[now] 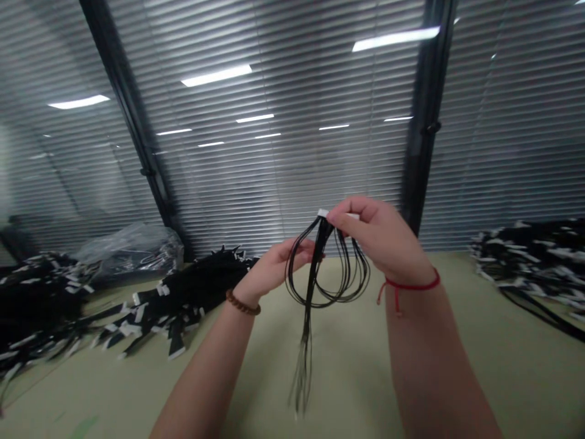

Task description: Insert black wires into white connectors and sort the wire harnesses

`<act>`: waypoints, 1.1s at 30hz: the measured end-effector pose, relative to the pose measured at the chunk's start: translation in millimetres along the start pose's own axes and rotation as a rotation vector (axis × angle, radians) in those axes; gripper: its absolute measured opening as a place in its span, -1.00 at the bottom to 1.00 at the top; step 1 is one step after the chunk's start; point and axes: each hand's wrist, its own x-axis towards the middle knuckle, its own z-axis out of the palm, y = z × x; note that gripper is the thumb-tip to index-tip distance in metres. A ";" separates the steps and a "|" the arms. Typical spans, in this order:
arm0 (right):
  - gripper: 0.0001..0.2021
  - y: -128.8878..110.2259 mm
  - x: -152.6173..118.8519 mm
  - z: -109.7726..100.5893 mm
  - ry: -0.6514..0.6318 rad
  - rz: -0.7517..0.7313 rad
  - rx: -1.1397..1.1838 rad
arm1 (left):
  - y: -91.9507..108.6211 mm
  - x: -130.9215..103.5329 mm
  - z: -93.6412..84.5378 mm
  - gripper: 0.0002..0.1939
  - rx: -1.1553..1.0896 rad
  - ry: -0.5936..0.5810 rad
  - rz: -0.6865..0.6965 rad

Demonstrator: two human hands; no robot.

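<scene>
While the right hand (pixel 379 235) pinches the black cable (pixel 309 286) near its white plug (pixel 322 213), the wires hang below these fingers, partly in round loops, partly as 1 loose tail. The left hand (pixel 278 262), lower, reaches to the loops; whether its fingers grip them, I cannot tell. As it looks, this cable is only partly gathered: loops are formed, the tail hangs free, and no tie is visible. Left of the left hand lies a cable heap (pixel 205 280).
</scene>
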 end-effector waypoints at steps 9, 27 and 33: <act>-0.64 -1.1 0.9 1.8 -0.210 0.055 -0.250 | 34.7 -9.0 8.3 -0.84 -0.113 0.186 -0.016; -0.72 -5.5 -2.1 6.7 -0.422 0.093 0.112 | 50.5 -13.5 15.1 -0.78 -0.338 0.423 0.087; -0.69 -11.3 -3.8 11.0 -0.343 0.026 0.082 | 46.1 -11.5 20.5 -0.76 -0.458 0.411 0.087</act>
